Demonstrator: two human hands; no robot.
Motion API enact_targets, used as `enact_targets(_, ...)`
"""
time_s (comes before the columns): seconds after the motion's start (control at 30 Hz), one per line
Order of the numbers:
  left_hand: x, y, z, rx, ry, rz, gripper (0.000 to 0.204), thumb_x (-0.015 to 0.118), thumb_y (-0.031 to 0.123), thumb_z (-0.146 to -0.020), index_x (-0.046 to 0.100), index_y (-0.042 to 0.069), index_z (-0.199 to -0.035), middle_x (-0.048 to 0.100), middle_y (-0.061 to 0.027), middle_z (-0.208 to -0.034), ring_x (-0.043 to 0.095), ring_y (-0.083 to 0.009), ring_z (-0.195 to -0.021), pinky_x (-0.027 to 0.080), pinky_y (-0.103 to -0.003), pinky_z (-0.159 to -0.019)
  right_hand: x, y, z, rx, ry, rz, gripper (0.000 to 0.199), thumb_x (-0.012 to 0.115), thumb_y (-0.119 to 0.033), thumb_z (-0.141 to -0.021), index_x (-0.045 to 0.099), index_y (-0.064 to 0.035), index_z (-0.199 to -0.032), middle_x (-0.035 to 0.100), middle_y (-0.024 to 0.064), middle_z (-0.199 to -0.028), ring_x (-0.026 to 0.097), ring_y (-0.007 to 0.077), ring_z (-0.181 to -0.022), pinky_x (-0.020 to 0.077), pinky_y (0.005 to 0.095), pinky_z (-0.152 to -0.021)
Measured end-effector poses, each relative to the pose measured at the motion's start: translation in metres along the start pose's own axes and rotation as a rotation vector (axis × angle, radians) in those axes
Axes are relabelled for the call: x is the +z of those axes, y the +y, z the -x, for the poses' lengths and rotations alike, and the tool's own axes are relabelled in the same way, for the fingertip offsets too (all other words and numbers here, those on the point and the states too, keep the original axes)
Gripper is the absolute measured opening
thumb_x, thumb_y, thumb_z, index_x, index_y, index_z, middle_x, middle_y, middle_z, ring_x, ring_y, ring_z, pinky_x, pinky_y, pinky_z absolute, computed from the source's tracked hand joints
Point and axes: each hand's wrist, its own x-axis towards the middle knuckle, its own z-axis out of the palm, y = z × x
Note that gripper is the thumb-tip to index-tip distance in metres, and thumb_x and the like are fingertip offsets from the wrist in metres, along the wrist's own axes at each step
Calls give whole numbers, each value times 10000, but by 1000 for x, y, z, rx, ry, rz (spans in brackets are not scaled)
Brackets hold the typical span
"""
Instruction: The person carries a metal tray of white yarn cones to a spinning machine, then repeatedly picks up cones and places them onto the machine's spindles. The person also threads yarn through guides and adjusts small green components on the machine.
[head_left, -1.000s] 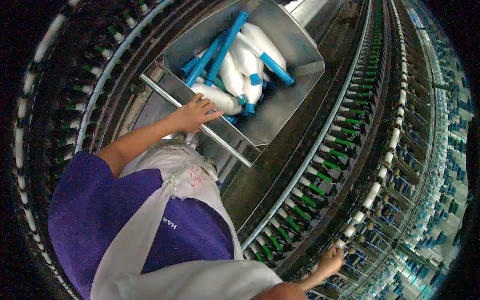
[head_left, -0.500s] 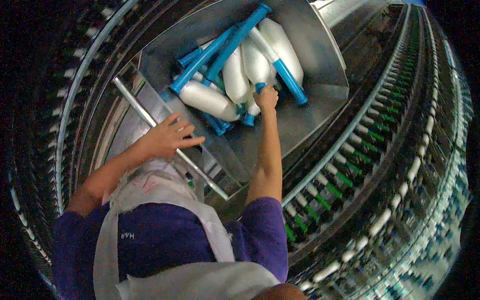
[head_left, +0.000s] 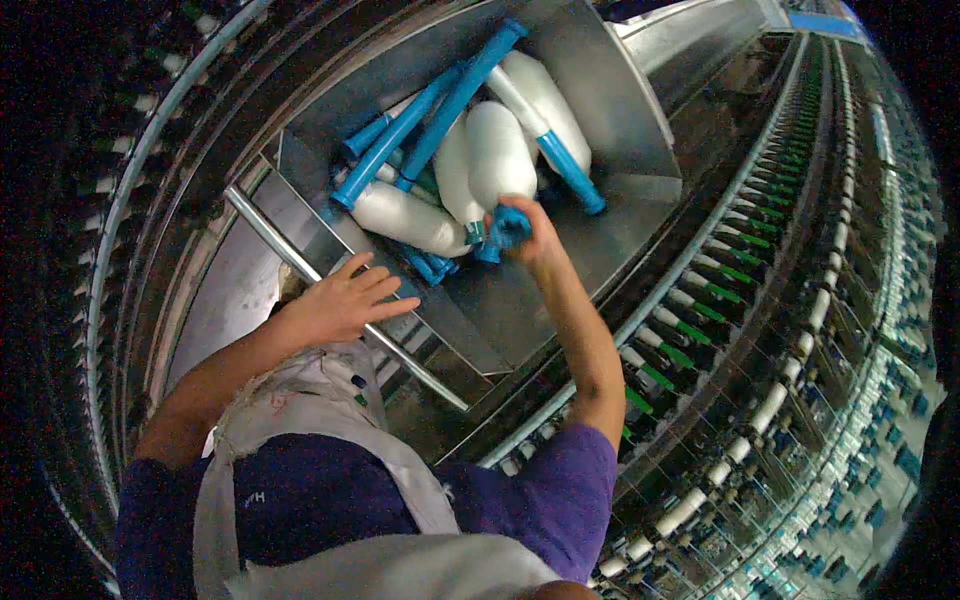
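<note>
My right hand (head_left: pixel 535 237) is closed round the blue end of a white roving bobbin (head_left: pixel 501 155) inside a metal bin (head_left: pixel 640 110). The bobbin's blue end points toward me, tilted up, and its wound body stretches away among the others. My left hand (head_left: pixel 345 302) lies across the metal handle bar (head_left: pixel 272 238) at the near side of the bin, its fingers stretched out and spread. Under and around the held bobbin lie more white bobbins (head_left: pixel 408 218) and several blue tubes (head_left: pixel 470 105), one of them (head_left: pixel 568 168) partly wound with white.
To my right runs a long, curved-looking machine row with white and green spindles (head_left: pixel 690 310) behind a grey rail (head_left: pixel 665 300). Another machine with a rail (head_left: pixel 125 230) stands close on the left. The bin sits in the narrow aisle between them.
My right hand has pulled the bobbin's blue end up and toward me, its wrist turning and elbow swinging out right. My left hand stays on the bar. The view has shifted slightly.
</note>
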Motion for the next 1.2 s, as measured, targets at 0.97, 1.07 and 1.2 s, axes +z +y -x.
enact_targets(0.97, -198, 117, -219, 224, -350, 2296, 191, 431, 191, -1021, 545, 71, -927, 552, -20, -761, 527, -159, -760, 463, -329, -756, 191, 133, 364, -1035, 976, -213, 557, 792, -177, -627, 559, 108, -1046, 646, 162, -816, 651, 258, -658, 545, 369, -597)
enact_targets(1.07, -147, 103, -165, 859, -207, 1372, 275, 459, 232, -1007, 574, 40, -847, 557, -43, -659, 534, -166, -637, 463, -344, -662, 157, 153, 409, -1057, 1151, -196, 486, 773, -62, -634, 577, 91, -1052, 659, 160, -853, 665, 255, -667, 557, 357, -605)
enact_targets(1.2, -55, -12, -108, 859, -468, 413, 288, 458, 347, -979, 652, 149, -1057, 637, -98, -727, 609, -295, -660, 495, -397, -662, 94, 182, 508, -795, 1674, 375, 571, 750, 3, -625, 554, 36, -1161, 648, 151, -1023, 645, 250, -788, 548, 376, -702)
